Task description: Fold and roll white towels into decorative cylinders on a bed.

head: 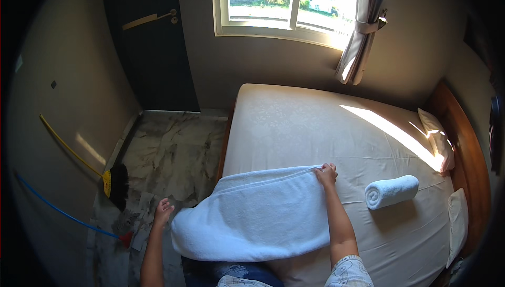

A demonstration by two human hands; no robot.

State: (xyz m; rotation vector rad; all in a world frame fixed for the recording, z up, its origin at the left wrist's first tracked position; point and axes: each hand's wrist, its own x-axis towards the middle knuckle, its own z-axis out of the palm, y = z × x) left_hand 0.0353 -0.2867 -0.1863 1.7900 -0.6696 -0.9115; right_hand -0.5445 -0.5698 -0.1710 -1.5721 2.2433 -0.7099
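A white terry towel (260, 216), folded over in layers, spreads across the near edge of the bed and hangs past its left side. My right hand (327, 174) pinches the towel's far right corner against the bed. To the left of the towel, my left hand (163, 211) is raised over the floor with its fingers apart, touching nothing. A second white towel, a rolled one (391, 192), lies on the bed to the right of my right forearm. Under both is a mattress with a cream fitted sheet (292, 129).
Pillows (436, 139) rest by the wooden headboard (465, 161). Against the left wall lean a yellow-handled broom (114, 186) and a blue-handled tool with a red head (126, 239). A dark door (154, 62) stands beyond the marbled floor (173, 149); a tied curtain (361, 38) hangs beside the window.
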